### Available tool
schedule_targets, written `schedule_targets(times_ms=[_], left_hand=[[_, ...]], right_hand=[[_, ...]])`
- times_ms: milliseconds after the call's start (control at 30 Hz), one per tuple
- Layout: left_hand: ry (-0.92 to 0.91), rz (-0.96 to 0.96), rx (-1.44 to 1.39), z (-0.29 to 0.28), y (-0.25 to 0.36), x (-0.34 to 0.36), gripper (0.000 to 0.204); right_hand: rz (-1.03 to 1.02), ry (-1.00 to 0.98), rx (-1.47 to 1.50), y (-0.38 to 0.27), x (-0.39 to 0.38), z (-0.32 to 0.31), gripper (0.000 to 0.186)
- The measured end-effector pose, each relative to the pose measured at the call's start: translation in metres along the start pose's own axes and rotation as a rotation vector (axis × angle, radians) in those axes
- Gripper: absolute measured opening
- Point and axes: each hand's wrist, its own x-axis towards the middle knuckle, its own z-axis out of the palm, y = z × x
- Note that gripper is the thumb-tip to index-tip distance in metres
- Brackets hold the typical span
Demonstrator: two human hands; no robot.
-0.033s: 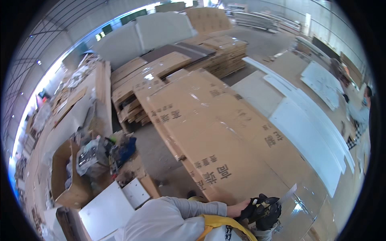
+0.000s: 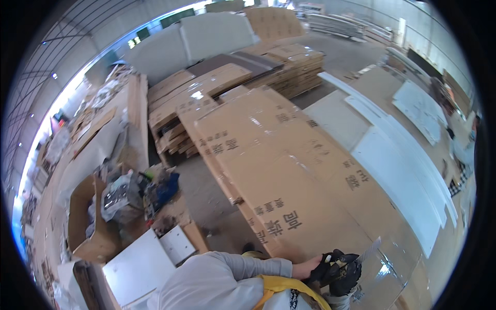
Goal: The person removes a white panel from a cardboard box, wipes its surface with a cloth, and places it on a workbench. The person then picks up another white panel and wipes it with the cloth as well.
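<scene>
Over the near right end of a large cardboard-wrapped panel, my two black-gloved hands are close together. My right hand is closed around a utility knife, whose long pale blade points up and to the right. Reaching in from the left, my left hand has its fingers bent in against the right hand, with a bare fingertip showing. What the left fingers grip between the two hands is too small to make out. Shiny clear tape crosses the cardboard beside the blade.
White panels lie beyond the cardboard on the right, with a person at the far right rim. Stacked flat cartons stand behind. To the left are an open cardboard box, plastic-wrapped items and a white board.
The surroundings have shifted slightly to the right in the view as my head turned a little. My hands and the knife have barely moved.
</scene>
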Motion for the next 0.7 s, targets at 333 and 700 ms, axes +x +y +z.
schedule_targets(times_ms=[333, 700], left_hand=[[0.251, 0.246, 0.312, -0.066, 0.093, -0.077, 0.041], [0.635, 0.373, 1.932, -0.26, 0.271, -0.089, 0.03]], right_hand=[[-0.51, -0.189, -1.003, 0.042, 0.038, 0.129, 0.019], [0.139, 0.389, -0.304, 0.171, 0.099, 0.094, 0.031]])
